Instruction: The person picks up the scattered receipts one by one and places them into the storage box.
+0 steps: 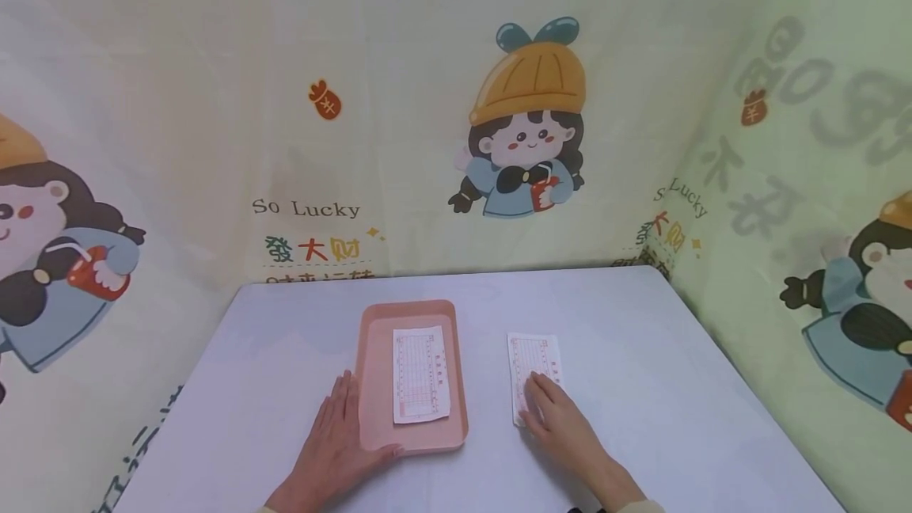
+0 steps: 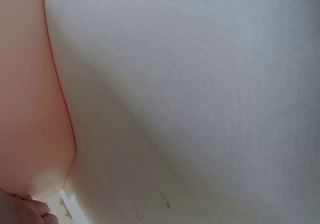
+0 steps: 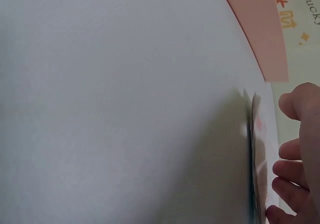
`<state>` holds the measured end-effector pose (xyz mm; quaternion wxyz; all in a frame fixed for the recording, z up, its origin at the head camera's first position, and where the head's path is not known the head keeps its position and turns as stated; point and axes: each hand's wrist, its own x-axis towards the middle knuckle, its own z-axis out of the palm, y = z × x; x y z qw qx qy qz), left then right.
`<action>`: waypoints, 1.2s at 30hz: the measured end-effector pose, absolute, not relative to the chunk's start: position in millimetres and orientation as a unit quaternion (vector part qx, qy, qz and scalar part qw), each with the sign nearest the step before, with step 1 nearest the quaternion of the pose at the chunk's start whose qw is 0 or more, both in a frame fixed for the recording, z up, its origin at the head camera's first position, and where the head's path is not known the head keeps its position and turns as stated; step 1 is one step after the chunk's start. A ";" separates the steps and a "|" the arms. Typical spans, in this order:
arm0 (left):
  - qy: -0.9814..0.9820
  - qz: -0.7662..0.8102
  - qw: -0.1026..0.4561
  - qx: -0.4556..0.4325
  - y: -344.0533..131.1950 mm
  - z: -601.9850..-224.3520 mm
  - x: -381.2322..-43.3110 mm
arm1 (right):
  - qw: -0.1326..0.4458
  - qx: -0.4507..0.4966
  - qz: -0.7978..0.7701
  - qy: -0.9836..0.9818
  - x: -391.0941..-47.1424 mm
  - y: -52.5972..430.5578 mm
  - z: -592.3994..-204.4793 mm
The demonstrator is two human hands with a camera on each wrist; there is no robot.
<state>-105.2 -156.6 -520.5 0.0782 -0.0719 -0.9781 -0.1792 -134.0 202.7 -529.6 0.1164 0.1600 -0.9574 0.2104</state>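
Observation:
A pink tray (image 1: 367, 386) lies on the white table, with a white paper slip (image 1: 420, 374) printed in red inside it. My left hand (image 1: 335, 438) rests at the tray's lower left corner, fingers straight along its side and thumb by the front edge. Right of the tray, apart from it, lies another printed slip (image 1: 530, 351), seen edge-on as a thin layered pad (image 3: 258, 164) in the right wrist view. Over its lower right part is my right hand (image 1: 563, 426), fingers slightly bent and thumb apart; whether the fingertips touch the paper is hard to tell.
The white table (image 1: 641, 370) extends beyond the slip to the right. Cloth walls (image 1: 420, 141) printed with cartoon figures and lettering enclose its back and sides. A small dark object (image 1: 580, 510) shows at the bottom edge, by the right wrist.

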 end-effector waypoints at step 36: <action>-0.977 -0.188 0.069 -0.069 -157.8 -522.4 -107.0 | 0.014 0.135 0.194 -0.971 -127.7 208.5 -535.9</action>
